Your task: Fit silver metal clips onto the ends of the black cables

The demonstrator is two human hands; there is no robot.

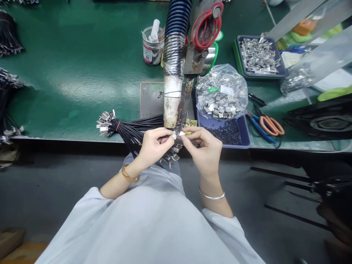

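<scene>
Head view, small shiny piece [182, 134] pinched between right fingers [190, 146], left fingers [166, 145] beside, grip unclear

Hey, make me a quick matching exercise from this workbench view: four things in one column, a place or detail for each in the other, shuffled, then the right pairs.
Column one
1. Left hand
2. Right hand
3. Black cable bundle beside the left hand
4. Clear bag of metal parts

Column two
A. Silver bangle at the wrist
B. Over part of a tray holding small black pieces
C. Tan bangle at the wrist
D. Bound with a red band

Pairs: 1-C, 2-A, 3-D, 4-B
</scene>
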